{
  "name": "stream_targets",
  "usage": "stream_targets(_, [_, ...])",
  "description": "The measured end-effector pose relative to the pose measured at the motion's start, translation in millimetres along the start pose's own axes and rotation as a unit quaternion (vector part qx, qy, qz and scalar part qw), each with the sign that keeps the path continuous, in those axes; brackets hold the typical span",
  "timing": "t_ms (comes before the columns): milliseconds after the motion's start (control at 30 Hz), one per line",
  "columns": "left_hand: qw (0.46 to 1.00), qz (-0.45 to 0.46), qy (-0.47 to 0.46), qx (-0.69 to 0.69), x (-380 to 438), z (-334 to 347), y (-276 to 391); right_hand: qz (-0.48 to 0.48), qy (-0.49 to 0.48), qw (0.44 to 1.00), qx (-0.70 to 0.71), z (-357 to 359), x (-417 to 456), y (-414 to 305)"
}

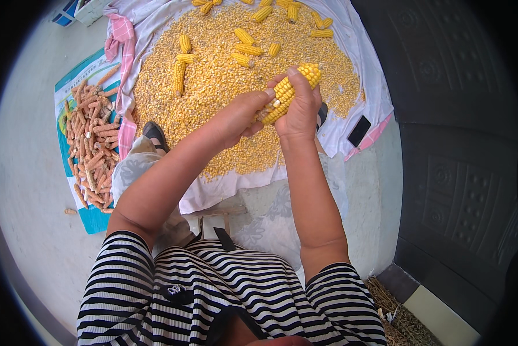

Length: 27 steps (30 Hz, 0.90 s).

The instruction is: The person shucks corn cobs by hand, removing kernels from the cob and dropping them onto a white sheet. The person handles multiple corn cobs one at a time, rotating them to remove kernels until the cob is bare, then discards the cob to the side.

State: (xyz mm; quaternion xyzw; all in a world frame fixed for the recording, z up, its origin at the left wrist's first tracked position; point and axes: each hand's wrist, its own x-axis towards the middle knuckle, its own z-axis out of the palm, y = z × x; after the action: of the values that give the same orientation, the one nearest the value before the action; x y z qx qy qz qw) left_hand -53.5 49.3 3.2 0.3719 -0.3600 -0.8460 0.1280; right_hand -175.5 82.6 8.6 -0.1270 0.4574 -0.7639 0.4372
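Both hands hold one yellow corn cob [286, 96] above a wide spread of loose corn kernels [215, 108]. My left hand [246, 112] grips its lower end, the thumb pressed on the kernels there, where a few pale ones stand out. My right hand [301, 101] wraps the cob from the right, with the thumb lying over its upper part. Most kernels are still on the cob. Several whole cobs lie on the kernels beyond my hands, among them a cob [248, 49] in the middle and a cob [179, 78] to the left.
A white cloth [215, 190] lies under the kernels. At left, stripped cobs [92, 142] are heaped on a printed sack [95, 220] beside a pink checked cloth [128, 129]. A phone [359, 131] rests on the cloth's right edge. A dark embossed door [462, 173] stands at right, near a broom [408, 311].
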Motion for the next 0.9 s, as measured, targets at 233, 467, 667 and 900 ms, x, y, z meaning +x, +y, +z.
stream_targets(233, [1.0,0.008,0.014,-0.011,3.6,-0.6,-1.0,0.003,-0.017,1.0,0.004,4.9,-3.4,-1.6])
stream_targets(467, [0.999,-0.023,0.04,0.005,1.5,-3.3,-1.8,-0.006,-0.019,1.0,-0.015,6.0,-6.7,5.8])
stream_targets(667, [1.0,-0.017,-0.004,0.005,2.2,-8.0,2.3,-0.006,-0.035,0.999,-0.009,8.1,-5.0,-0.9])
stream_targets(900, [1.0,-0.023,0.0,0.006,2.5,-6.8,1.9,0.003,-0.033,0.999,-0.02,6.1,-6.2,2.2])
